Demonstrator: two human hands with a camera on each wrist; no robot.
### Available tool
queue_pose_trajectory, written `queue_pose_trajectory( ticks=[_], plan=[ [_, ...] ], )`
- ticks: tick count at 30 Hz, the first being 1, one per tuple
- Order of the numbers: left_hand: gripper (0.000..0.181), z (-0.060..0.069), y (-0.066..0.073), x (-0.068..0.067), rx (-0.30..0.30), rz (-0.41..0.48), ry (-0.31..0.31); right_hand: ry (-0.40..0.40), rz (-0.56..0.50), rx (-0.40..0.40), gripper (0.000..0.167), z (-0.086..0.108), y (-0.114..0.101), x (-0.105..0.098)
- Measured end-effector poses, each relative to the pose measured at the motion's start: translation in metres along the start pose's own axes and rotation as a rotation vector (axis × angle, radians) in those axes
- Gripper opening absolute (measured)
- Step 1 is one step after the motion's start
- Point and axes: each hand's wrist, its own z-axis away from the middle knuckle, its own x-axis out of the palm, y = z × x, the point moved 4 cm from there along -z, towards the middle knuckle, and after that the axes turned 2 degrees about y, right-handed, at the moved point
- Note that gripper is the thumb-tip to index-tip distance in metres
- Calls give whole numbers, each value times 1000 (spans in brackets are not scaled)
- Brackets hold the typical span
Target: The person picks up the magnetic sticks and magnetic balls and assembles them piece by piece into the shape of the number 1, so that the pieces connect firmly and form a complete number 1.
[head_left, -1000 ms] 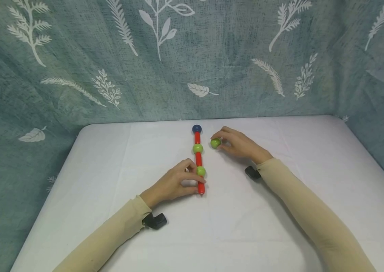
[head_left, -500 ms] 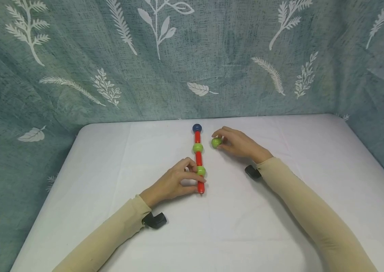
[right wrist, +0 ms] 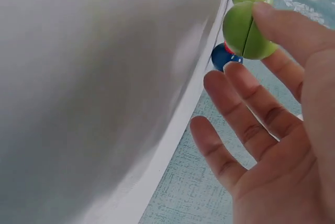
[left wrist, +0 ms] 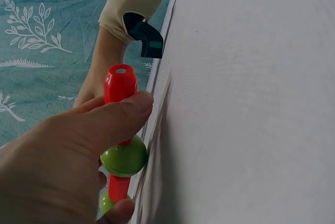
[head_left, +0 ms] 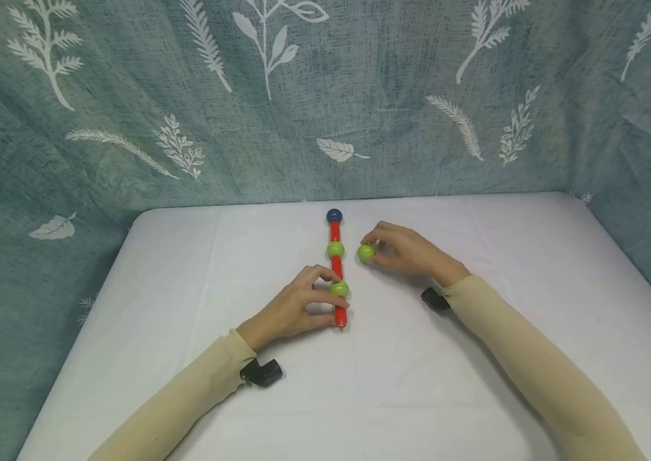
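A straight chain of red rods and balls lies on the white cloth, with a blue ball [head_left: 334,216] at its far end. Below that come a green ball [head_left: 335,250], a red rod [head_left: 337,267], and a second green ball. My left hand [head_left: 296,301] grips the nearest red rod [left wrist: 120,84] between thumb and finger, and a fingertip touches the second green ball [left wrist: 124,157] above it. To the right of the chain, my right hand [head_left: 408,251] pinches a loose green ball [right wrist: 249,30], a small gap from the chain. Its other fingers are spread in the right wrist view.
A white-clothed table [head_left: 446,384] spreads below both hands. A green-blue curtain [head_left: 394,96] with white leaf prints hangs behind its far edge. Black wrist cameras [head_left: 262,372] stick out below both sleeves.
My right hand has moved slightly nearer to me with the loose green ball. A left fingertip has shifted onto the second green ball; otherwise the left hand and chain stay put.
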Motion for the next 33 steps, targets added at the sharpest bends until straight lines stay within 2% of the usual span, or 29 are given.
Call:
queue_pose_trajectory(
  ticks=[11,18,24,33],
  plan=[
    [28,1,0,-1,-4,6,-7,-41,0,-22,30,11,-9,4],
    [28,0,-1,0,-19,8,-23,-50,14,-26,36,14,-10,4],
    [29,0,1,1,25,-15,-6,-12,-3,-50,31,19,-10,3],
    [29,0,0,1,25,-26,0,15,-69,-77,34,33,-20,1]
  ],
)
